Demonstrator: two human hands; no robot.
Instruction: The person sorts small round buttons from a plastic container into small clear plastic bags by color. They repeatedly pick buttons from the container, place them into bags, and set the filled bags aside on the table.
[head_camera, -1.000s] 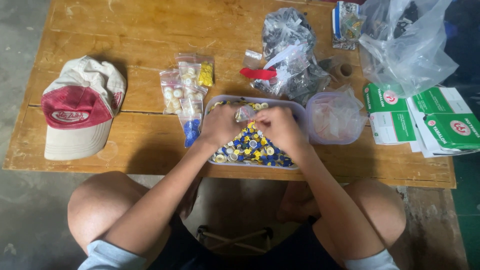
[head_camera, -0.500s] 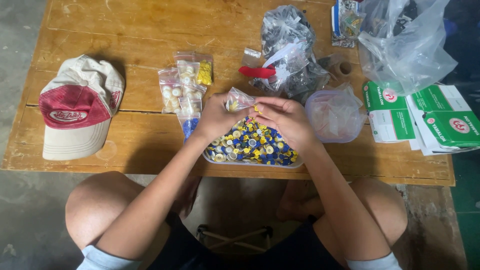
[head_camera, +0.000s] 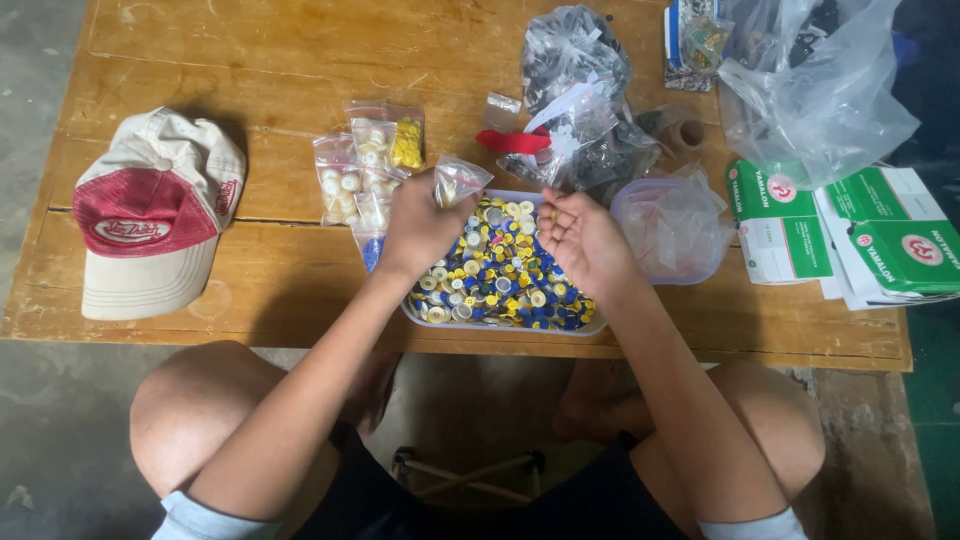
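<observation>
One small clear bag (head_camera: 458, 180) sits pinched in the left hand (head_camera: 420, 225), fingers closed around its lower part, mouth up. Half a second ago both hands met over the bag; now the right hand (head_camera: 580, 235) has pulled away to the right, palm up, fingers loosely curled, half open. A small yellowish bit shows at its fingertips (head_camera: 551, 212), too small to tell if it's gripped. So a piece looks just dropped in, and the hand is free for another.

Directly under both hands: shallow tray (head_camera: 500, 328) heaped with blue, yellow and white buttons (head_camera: 500, 275). Left of the left fingers: filled little bags (head_camera: 365, 165) on the wooden table (head_camera: 200, 60). Farther left, a red and cream cap (head_camera: 150, 215). Right of the right fingers, a clear tub (head_camera: 672, 225), then green boxes (head_camera: 850, 240).
</observation>
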